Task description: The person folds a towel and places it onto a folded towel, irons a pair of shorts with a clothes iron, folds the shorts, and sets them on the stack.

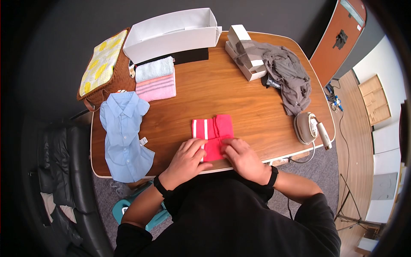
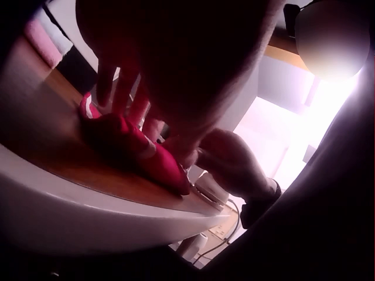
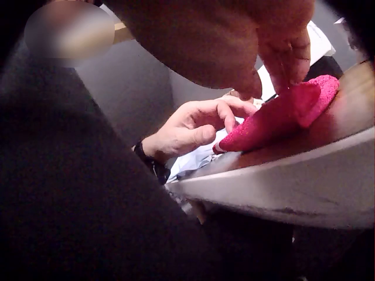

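A pinkish-red towel with white stripes (image 1: 212, 147) lies folded into a small stack near the table's front edge, a raised fold at its far right corner. My left hand (image 1: 187, 157) rests on its left side, fingers loosely bent over the striped part and thumb near the front edge. At the right side, my right hand (image 1: 245, 160) touches the towel with its fingertips. In the right wrist view these fingers point down onto the bright pink cloth (image 3: 275, 120), with the left hand (image 3: 190, 129) beyond at the other end.
A light blue shirt (image 1: 124, 132) lies left, below folded towels (image 1: 156, 81). A wicker basket (image 1: 113, 79) and white box (image 1: 171, 38) stand behind. At right are small white boxes (image 1: 244, 60), a grey-brown garment (image 1: 289, 73) and a corded steamer (image 1: 305, 128).
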A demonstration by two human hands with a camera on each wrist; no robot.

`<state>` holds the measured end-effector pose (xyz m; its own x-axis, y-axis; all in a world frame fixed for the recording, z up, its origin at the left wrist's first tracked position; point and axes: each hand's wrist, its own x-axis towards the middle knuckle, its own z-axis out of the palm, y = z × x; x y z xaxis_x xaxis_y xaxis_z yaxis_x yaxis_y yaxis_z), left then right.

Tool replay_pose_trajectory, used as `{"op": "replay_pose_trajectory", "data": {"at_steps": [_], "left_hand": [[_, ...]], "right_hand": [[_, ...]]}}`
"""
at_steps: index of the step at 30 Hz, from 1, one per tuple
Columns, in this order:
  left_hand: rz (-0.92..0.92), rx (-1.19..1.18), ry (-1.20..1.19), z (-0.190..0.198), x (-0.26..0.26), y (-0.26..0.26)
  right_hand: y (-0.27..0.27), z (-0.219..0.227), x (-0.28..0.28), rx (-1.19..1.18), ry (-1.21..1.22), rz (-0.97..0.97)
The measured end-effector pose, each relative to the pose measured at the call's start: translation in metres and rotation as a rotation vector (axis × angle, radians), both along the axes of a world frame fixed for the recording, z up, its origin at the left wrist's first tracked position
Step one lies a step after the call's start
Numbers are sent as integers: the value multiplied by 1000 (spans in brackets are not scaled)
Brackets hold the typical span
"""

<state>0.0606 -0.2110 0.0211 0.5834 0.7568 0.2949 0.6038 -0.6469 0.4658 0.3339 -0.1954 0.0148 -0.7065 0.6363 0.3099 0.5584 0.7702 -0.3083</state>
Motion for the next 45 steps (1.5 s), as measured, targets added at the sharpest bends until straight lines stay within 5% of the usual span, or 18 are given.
{"op": "replay_pose_trajectory", "data": {"at_steps": [6,14,19,29,37,45], "left_hand": [[158,-175,-80,-11,7,21],[82,172,219,2,22,23],[-31,157,216,-5,13,-16],[182,-248,-215,-19,13,-8],[180,-365,-246,-18,10,-4],[130,-359,-271,-21,8,0]], "right_hand": [[19,8,-9,-156,36,-155],[15,23,-14,108,-103,-10],[-20,7,-1,5,-81,28],[-13,1,-8,-299,172,-119],[0,-3,-11,-558,271,-239],[0,-8,-9,-503,226,-191]]}}
